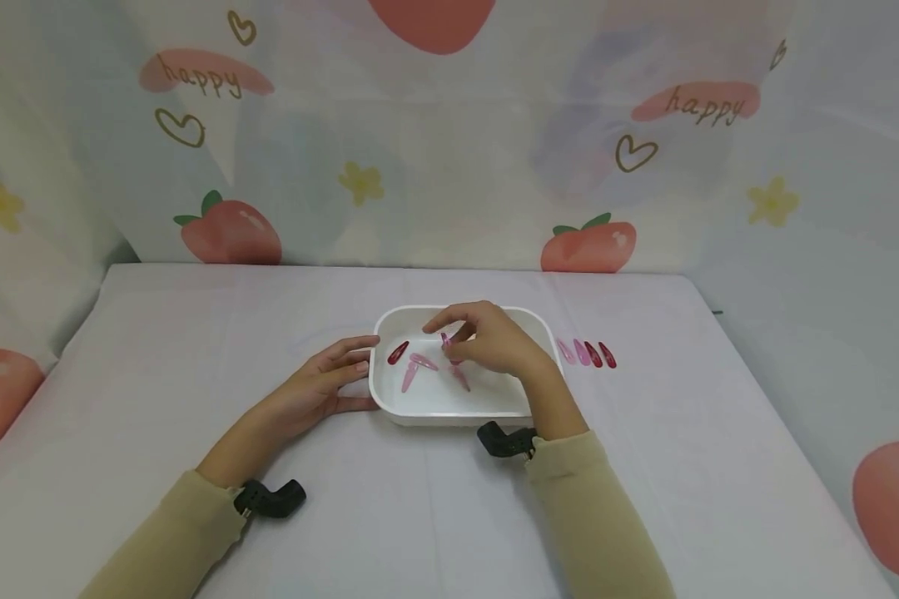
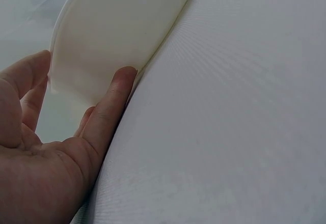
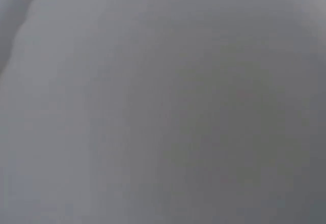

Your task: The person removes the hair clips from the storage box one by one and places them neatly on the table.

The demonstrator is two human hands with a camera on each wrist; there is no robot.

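Note:
A white tray [image 1: 464,409] holds several snap hair clips: a dark red clip [image 1: 398,353] at the left, a pink clip [image 1: 423,362] crossing near another pink clip [image 1: 409,378], and a pink clip [image 1: 460,378] below my right hand. That right hand [image 1: 494,341] reaches over the tray and pinches a hair clip [image 1: 445,339] between thumb and fingers, partly hiding it. My left hand [image 1: 316,387] rests against the tray's left end with fingers spread. Up close in the left wrist view, the fingers lie along the tray wall [image 2: 112,40]. The right wrist view shows only a blurred pale surface.
Just right of the tray, a row of clips lies on the white-covered table [image 1: 345,507]: two pink clips [image 1: 582,352], then two dark red clips [image 1: 608,354]. A patterned cloth backdrop [image 1: 434,125] stands behind and beside the table.

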